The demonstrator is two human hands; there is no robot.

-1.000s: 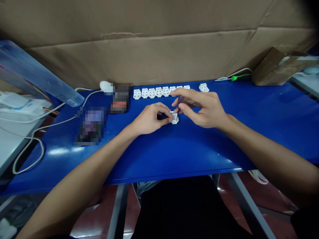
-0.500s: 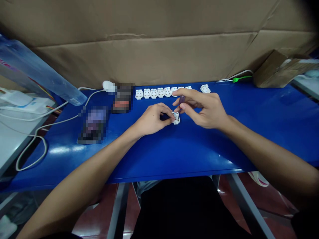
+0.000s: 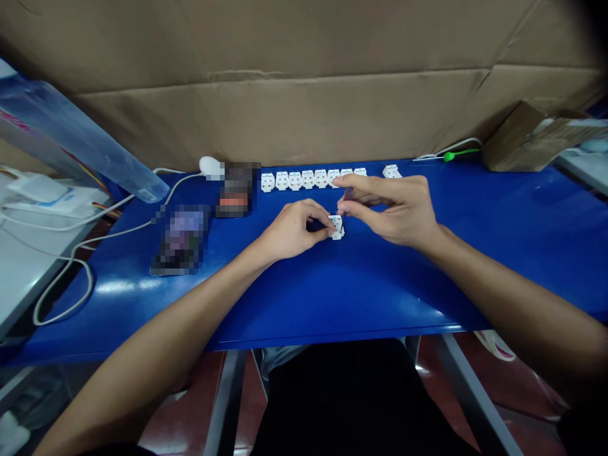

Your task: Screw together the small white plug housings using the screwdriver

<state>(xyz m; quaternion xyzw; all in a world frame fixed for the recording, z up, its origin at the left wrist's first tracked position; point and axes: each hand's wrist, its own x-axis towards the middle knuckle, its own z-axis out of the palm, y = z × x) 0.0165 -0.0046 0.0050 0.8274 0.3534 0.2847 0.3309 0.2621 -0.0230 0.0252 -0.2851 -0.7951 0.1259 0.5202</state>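
My left hand (image 3: 300,229) is closed, thumb and fingertips pinching the left side of a small white plastic socket piece (image 3: 337,228) on the blue table. Over that piece, my right hand (image 3: 392,206) grips a small screwdriver (image 3: 349,194) between thumb and fingers. Its dark purplish handle shows only in part, and I cannot make out whether its tip touches the piece. Behind my hands, several like white socket pieces (image 3: 295,180) stand in a row near the table's back edge. One more white piece (image 3: 392,171) sits apart to the right of the row.
Two blurred-out flat items, one darker (image 3: 235,190) and one nearer me (image 3: 180,240), lie left of my hands. A white cable (image 3: 90,278) loops over the left side. Cardboard (image 3: 304,120) walls the back, and a brown box (image 3: 517,139) is at right. A green-tipped tie (image 3: 449,156) lies at the back.
My right hand has shifted slightly right, and its fingers have turned around the screwdriver handle, so less of the shaft shows. My left hand keeps its pinch. The whole view has moved a little.
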